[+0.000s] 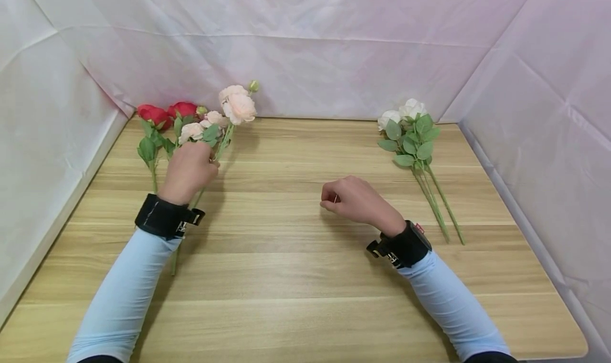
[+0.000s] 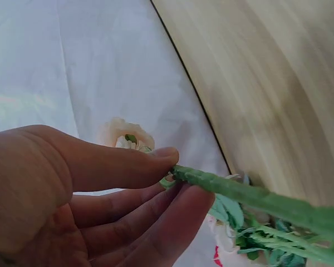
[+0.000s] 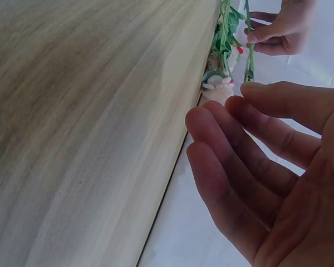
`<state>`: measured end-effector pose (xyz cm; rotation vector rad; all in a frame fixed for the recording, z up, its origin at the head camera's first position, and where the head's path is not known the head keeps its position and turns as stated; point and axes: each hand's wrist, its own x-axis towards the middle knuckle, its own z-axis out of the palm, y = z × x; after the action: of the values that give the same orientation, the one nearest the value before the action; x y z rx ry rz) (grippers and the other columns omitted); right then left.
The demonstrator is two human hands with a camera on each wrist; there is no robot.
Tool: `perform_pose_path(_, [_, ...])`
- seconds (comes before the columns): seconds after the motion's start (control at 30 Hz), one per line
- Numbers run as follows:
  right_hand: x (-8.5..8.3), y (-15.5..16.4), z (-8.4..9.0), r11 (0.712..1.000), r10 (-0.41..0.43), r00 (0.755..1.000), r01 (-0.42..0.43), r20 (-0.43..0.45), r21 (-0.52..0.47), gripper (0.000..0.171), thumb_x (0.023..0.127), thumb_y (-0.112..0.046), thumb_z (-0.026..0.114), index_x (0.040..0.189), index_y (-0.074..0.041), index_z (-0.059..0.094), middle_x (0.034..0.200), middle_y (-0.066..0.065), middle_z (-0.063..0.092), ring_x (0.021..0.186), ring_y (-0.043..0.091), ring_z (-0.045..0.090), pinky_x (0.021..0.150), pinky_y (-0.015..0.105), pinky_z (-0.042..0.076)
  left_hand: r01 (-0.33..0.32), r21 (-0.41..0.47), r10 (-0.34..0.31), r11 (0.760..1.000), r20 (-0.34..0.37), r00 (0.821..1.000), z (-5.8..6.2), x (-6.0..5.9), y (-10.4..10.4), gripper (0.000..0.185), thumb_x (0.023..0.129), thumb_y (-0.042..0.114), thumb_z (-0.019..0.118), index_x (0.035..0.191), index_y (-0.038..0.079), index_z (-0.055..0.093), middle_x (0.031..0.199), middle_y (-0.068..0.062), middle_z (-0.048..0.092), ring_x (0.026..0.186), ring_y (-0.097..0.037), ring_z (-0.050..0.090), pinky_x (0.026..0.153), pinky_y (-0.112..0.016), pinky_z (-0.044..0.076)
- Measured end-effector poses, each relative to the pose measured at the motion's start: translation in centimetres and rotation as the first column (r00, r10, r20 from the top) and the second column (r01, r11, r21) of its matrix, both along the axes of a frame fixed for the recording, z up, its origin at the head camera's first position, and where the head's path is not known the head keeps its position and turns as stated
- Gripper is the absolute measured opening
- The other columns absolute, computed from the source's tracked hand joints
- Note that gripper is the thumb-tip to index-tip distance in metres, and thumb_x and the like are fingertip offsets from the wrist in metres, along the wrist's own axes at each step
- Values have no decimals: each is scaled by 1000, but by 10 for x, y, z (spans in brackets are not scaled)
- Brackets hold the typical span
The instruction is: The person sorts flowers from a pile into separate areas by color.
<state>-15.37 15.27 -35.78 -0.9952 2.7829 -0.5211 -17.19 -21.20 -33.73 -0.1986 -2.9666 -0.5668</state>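
At the left of the head view my left hand (image 1: pixel 188 169) pinches the stem of a pale pink artificial flower (image 1: pixel 238 107). Its bloom and a small green bud (image 1: pixel 254 85) point toward the back cloth. In the left wrist view, thumb and forefinger meet on the green stem (image 2: pixel 256 197). Beside and behind that hand are more pale pink flowers (image 1: pixel 192 132) and red flowers (image 1: pixel 155 115), their stems partly hidden by it. My right hand (image 1: pixel 359 199) hovers over the middle right of the table, its fingers loosely curled and holding nothing.
White flowers (image 1: pixel 412 109) with green leaves lie at the back right of the wooden table (image 1: pixel 277 246), stems toward the front. Pale cloth (image 1: pixel 310 60) walls off the back and both sides.
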Motion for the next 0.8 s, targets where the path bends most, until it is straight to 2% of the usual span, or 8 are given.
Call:
perform_pose_path(0.3, [0,0,-1,1000,-8,1000,8,0,5,10,96,-24,73,86,-22,74,75,-10,69,67,6,59,65,30,49,-5,7,5,1000,-88,996,13,7,5,49,88,2,62,52,15,32,61,4,18,61,-19,24,56,-32,19])
perform_pose_path(0.5, [0,-1,0,1000,-8,1000,8,4,8,10,96,-24,73,86,-21,74,76,-10,70,67,6,59,66,30,49,-12,35,18,999,-163,986,20,11,10,44,92,5,65,55,10,42,60,4,22,59,-19,28,54,-32,19])
perform_pose_path(0.6, [1,-1,0,1000,-9,1000,8,10,7,9,96,-24,73,87,-21,74,77,-9,70,67,6,59,65,30,49,-2,47,10,999,-174,985,23,14,13,41,94,6,65,57,10,46,60,4,22,59,-18,27,54,-32,18])
perform_pose_path(0.8, [0,-2,-1,1000,-11,1000,11,11,9,10,96,-24,72,87,-21,74,76,-10,70,66,6,59,65,29,49,17,53,-7,998,-184,983,27,16,17,46,96,7,64,57,13,39,61,4,19,58,-17,22,54,-30,16])
